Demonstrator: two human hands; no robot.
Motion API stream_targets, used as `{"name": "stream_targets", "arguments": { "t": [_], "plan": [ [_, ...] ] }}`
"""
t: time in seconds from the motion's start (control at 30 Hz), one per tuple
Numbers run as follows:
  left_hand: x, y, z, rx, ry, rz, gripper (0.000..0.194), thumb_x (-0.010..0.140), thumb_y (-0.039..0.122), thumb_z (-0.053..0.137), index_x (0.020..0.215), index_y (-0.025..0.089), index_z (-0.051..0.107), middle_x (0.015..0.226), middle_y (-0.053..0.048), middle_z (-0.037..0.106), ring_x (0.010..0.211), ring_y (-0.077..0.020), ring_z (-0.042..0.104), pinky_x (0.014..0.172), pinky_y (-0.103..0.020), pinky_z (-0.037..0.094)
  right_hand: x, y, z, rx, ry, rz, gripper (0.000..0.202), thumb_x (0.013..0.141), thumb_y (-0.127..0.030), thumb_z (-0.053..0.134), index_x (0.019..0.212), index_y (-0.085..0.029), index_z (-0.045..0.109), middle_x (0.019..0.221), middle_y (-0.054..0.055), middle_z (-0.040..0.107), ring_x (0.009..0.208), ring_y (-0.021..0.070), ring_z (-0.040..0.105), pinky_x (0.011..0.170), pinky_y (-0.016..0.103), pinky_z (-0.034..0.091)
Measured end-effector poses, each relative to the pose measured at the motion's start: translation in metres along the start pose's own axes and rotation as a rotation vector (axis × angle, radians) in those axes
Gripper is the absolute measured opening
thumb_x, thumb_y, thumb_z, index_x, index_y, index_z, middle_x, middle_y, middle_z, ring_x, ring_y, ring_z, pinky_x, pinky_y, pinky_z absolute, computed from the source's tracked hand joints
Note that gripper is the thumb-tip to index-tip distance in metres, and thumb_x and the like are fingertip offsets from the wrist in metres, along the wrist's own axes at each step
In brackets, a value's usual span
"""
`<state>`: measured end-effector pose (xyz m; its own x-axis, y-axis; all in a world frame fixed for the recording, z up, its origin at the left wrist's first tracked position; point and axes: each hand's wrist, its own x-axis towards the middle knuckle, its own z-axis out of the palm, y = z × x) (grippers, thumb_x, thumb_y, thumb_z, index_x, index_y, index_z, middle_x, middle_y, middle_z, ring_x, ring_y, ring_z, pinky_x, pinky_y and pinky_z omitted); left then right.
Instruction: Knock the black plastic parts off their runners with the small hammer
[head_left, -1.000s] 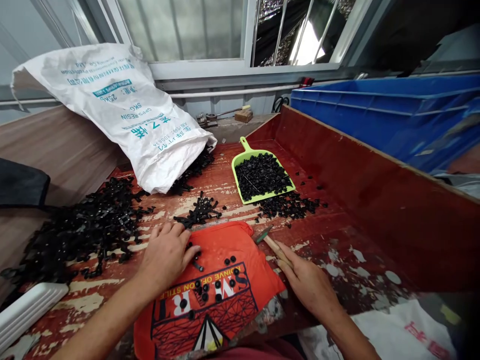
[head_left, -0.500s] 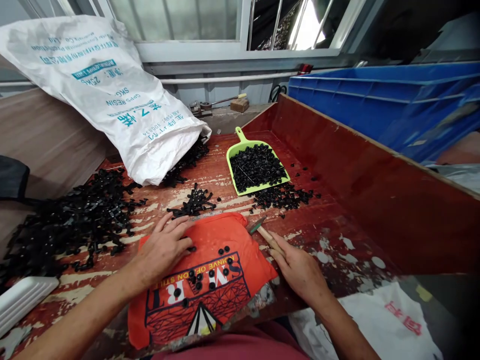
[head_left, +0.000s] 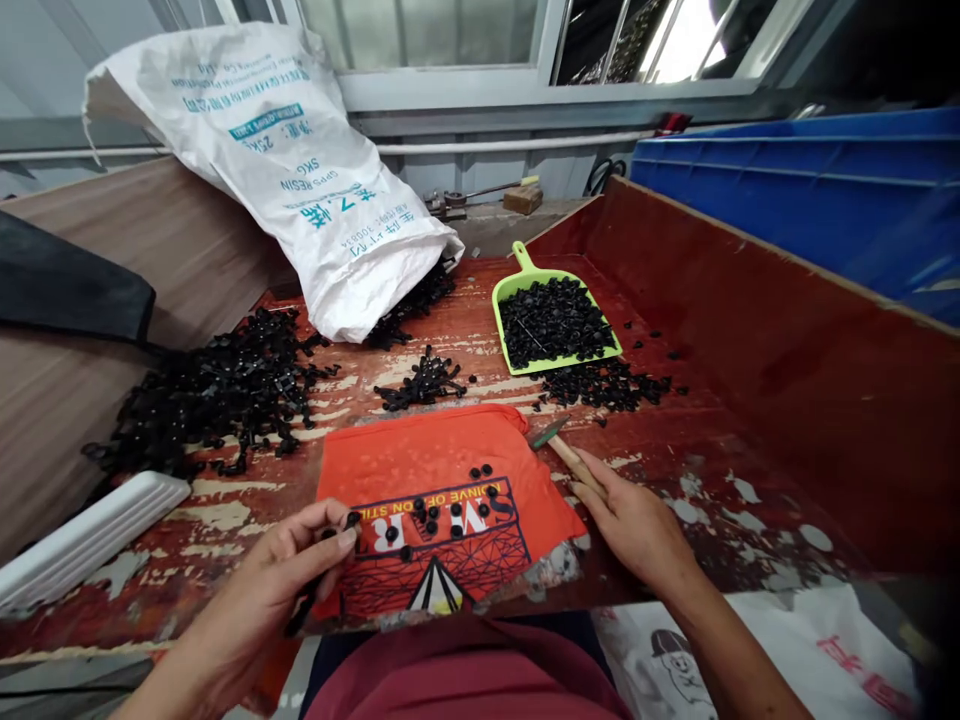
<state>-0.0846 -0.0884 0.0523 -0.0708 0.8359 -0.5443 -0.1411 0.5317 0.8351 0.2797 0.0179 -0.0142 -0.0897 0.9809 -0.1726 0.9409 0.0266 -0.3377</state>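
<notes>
My left hand (head_left: 292, 570) is closed near the left edge of an orange printed cloth (head_left: 420, 450), pinching a small black plastic part (head_left: 351, 522) between thumb and fingers. More black material hangs below that hand. In my right hand (head_left: 637, 520) is the wooden handle of a small hammer (head_left: 576, 466), whose dark green, pointed head rests by the cloth's right edge. Several loose round black pieces (head_left: 433, 514) lie on the cloth. Just beyond it sits a small pile of black plastic parts (head_left: 421, 382).
A green dustpan (head_left: 523, 258) heaped with black pieces stands behind, others spilled in front. At left are a large black pile (head_left: 225, 390), a white plastic piece (head_left: 90, 540) and a white sack (head_left: 300, 180). A red board (head_left: 750, 340) and blue crate (head_left: 795, 190) border the right.
My left hand has moved from the cloth's far left part back toward me and now pinches a black part. The right hand keeps the hammer. The view has shifted left.
</notes>
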Motion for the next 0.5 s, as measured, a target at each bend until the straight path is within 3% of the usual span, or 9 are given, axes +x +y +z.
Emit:
{"name": "stream_targets", "arguments": {
  "t": [0.1, 0.17, 0.37, 0.5],
  "plan": [
    [-0.004, -0.013, -0.011, 0.156, 0.223, 0.043, 0.028, 0.076, 0.049, 0.071, 0.075, 0.022, 0.065, 0.068, -0.001, 0.062, 0.061, -0.0160, 0.055, 0.051, -0.022, 0.043, -0.001, 0.000, 0.001, -0.037, 0.027, 0.001, 0.049, 0.101, -0.039, 0.040, 0.150, -0.036, 0.043, 0.120, 0.002, 0.074, 0.100, 0.0284, 0.073, 0.075, 0.034, 0.055],
    [-0.005, -0.017, -0.015, 0.270, 0.273, 0.093, 0.033, 0.078, 0.055, 0.065, 0.074, 0.022, 0.068, 0.070, -0.004, 0.063, 0.065, -0.0191, 0.056, 0.051, -0.025, 0.044, -0.001, 0.001, 0.002, -0.048, 0.052, -0.025, 0.049, 0.101, -0.039, 0.041, 0.150, -0.036, 0.043, 0.121, 0.002, 0.073, 0.100, 0.0271, 0.074, 0.075, 0.033, 0.055],
    [-0.003, -0.024, -0.004, 0.582, -0.031, 0.182, 0.043, 0.084, 0.060, 0.054, 0.072, 0.020, 0.066, 0.071, -0.001, 0.059, 0.068, -0.0178, 0.051, 0.063, -0.025, 0.042, -0.002, 0.000, 0.002, -0.061, 0.115, -0.077, 0.048, 0.099, -0.037, 0.044, 0.148, -0.035, 0.047, 0.117, 0.003, 0.075, 0.091, 0.0261, 0.075, 0.068, 0.031, 0.055],
    [-0.001, -0.029, 0.004, 0.708, 0.011, 0.217, 0.040, 0.088, 0.055, 0.049, 0.071, 0.021, 0.060, 0.072, 0.001, 0.056, 0.073, -0.0184, 0.049, 0.067, -0.025, 0.038, -0.003, -0.002, 0.001, -0.073, 0.108, -0.050, 0.048, 0.098, -0.036, 0.046, 0.146, -0.033, 0.049, 0.112, 0.004, 0.077, 0.090, 0.0266, 0.075, 0.068, 0.031, 0.054]
  ]
}}
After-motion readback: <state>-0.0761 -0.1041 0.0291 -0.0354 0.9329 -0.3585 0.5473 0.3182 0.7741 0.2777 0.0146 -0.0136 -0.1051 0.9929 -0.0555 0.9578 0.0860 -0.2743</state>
